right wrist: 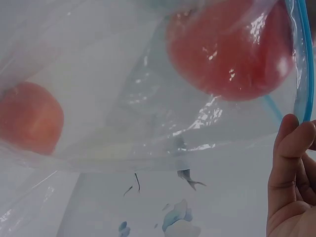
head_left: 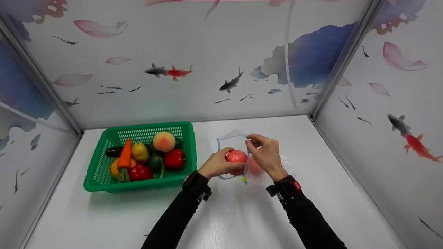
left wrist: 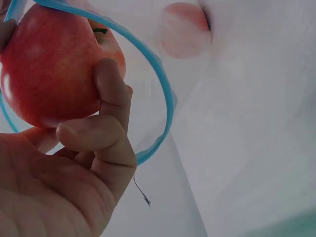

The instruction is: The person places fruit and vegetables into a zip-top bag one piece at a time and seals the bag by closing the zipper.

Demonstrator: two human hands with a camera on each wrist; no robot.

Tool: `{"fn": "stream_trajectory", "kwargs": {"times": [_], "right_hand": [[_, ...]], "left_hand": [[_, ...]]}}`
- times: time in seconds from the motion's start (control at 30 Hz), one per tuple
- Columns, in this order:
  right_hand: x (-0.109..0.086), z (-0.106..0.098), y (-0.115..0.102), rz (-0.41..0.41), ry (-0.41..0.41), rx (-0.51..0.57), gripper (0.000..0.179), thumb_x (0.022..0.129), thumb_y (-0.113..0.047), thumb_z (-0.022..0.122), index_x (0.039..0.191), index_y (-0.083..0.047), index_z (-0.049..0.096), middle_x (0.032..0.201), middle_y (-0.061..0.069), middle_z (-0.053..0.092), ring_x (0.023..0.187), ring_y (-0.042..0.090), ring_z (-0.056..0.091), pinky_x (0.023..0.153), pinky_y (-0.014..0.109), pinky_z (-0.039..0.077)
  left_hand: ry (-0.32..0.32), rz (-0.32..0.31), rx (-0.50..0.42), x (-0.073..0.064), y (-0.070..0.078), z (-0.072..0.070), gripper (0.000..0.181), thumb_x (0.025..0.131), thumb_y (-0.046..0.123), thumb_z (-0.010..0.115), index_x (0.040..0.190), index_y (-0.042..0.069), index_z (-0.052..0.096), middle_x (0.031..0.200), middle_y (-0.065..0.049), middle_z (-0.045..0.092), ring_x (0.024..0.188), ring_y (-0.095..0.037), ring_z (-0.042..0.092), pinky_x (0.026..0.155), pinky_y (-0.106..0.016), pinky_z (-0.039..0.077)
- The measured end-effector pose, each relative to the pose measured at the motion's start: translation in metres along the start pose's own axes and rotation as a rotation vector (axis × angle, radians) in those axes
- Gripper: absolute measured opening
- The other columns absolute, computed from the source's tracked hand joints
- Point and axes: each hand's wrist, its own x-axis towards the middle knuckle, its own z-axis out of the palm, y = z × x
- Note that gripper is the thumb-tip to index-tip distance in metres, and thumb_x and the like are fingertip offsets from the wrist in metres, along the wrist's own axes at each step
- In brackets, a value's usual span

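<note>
While pinching the blue rim (right wrist: 305,64) of a clear bag (right wrist: 148,98) with the right hand (head_left: 267,152), gripping a red fruit (head_left: 237,156) at the mouth with the left hand (head_left: 218,164).
Curling left fingers (left wrist: 91,133) round the fruit, above the worktop (head_left: 214,218), with a second fruit (right wrist: 32,118) visible inside the bag; working to the right of a green basket (head_left: 138,187) holding a carrot (head_left: 126,155), a peach (head_left: 164,141) and peppers (head_left: 174,160).

A three-walled booth (head_left: 193,41): fish-and-petal panels (head_left: 373,145), metal corner strips (head_left: 342,65), white tabletop (head_left: 325,166).
</note>
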Motion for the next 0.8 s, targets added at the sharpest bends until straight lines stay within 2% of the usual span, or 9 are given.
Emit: {"fn": "stream_trajectory", "kwargs": {"times": [0.23, 0.4, 0.57, 0.7, 0.8], "right_hand": [[0.000, 0.000, -0.002, 0.007, 0.001, 0.008, 0.014, 0.088, -0.009, 0.071, 0.100, -0.004, 0.075, 0.076, 0.004, 0.073, 0.067, 0.013, 0.067, 0.056, 0.018, 0.052], [-0.001, 0.001, -0.004, 0.011, -0.017, 0.025, 0.014, 0.088, -0.008, 0.070, 0.101, -0.003, 0.074, 0.076, 0.006, 0.073, 0.065, 0.013, 0.067, 0.049, 0.020, 0.051], [0.000, 0.003, -0.006, 0.019, -0.030, 0.052, 0.015, 0.089, -0.007, 0.069, 0.101, 0.000, 0.073, 0.076, 0.008, 0.073, 0.061, 0.015, 0.067, 0.046, 0.022, 0.051], [0.000, 0.004, -0.007, 0.020, -0.040, 0.068, 0.015, 0.089, -0.006, 0.069, 0.102, 0.000, 0.073, 0.076, 0.008, 0.073, 0.061, 0.017, 0.068, 0.047, 0.022, 0.052], [-0.001, 0.002, -0.006, 0.018, -0.033, 0.067, 0.015, 0.089, -0.006, 0.069, 0.101, 0.000, 0.073, 0.076, 0.008, 0.073, 0.062, 0.016, 0.068, 0.048, 0.021, 0.052]], "left_hand": [[-0.054, 0.003, 0.048, 0.007, 0.001, 0.011, 0.053, 0.084, 0.041, 0.073, 0.127, 0.016, 0.054, 0.119, -0.005, 0.063, 0.105, -0.022, 0.058, 0.090, -0.039, 0.054], [-0.097, 0.008, 0.085, 0.012, 0.001, 0.013, 0.048, 0.087, 0.039, 0.070, 0.126, 0.016, 0.054, 0.117, -0.006, 0.063, 0.098, -0.020, 0.059, 0.085, -0.035, 0.055], [-0.168, 0.015, 0.080, 0.019, -0.001, 0.013, 0.045, 0.089, 0.034, 0.065, 0.128, 0.015, 0.055, 0.114, -0.005, 0.062, 0.090, -0.017, 0.057, 0.078, -0.032, 0.052], [-0.221, -0.020, 0.060, 0.024, -0.004, 0.014, 0.044, 0.090, 0.031, 0.064, 0.131, 0.017, 0.054, 0.113, -0.004, 0.061, 0.090, -0.018, 0.055, 0.073, -0.031, 0.049], [-0.263, -0.051, 0.027, 0.026, -0.004, 0.017, 0.044, 0.092, 0.029, 0.064, 0.133, 0.020, 0.052, 0.114, -0.006, 0.061, 0.091, -0.020, 0.058, 0.073, -0.034, 0.051]]}}
